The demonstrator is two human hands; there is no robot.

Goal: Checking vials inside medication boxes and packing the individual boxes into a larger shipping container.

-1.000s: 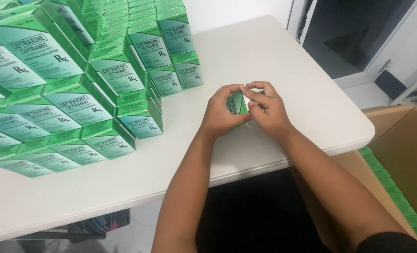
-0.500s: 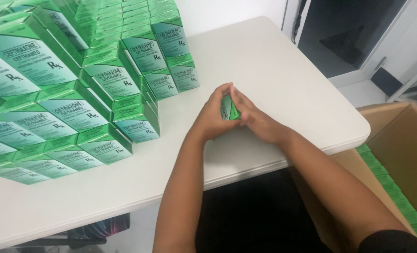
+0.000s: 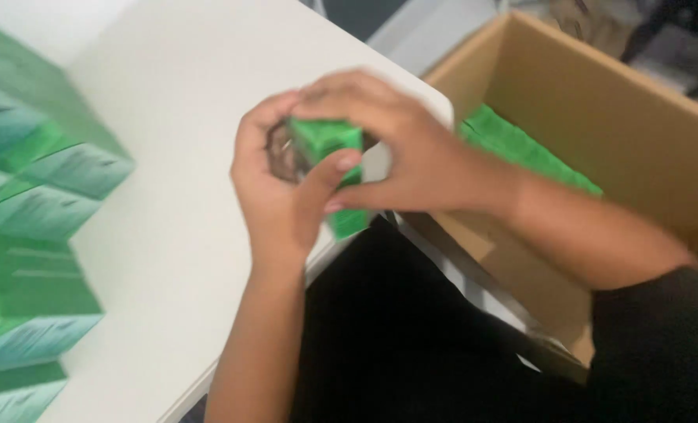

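Both our hands close around one small green carton (image 3: pixel 329 149) above the near edge of the white table (image 3: pixel 176 117), left hand (image 3: pixel 274 184) cupping it from below, right hand (image 3: pixel 400 149) wrapped over the top, probably to steady it. It looks glossy, bright green, blurred. Stacked green cartons (image 3: pixel 35 196) stand to the left; a cardboard box (image 3: pixel 600 117) with more green packs (image 3: pixel 521 149) sits to the right.

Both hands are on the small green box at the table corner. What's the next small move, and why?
Probably carry the small green box right, over the cardboard carton: the left hand and right hand grip it beside the carton, where green boxes already lie in a row.
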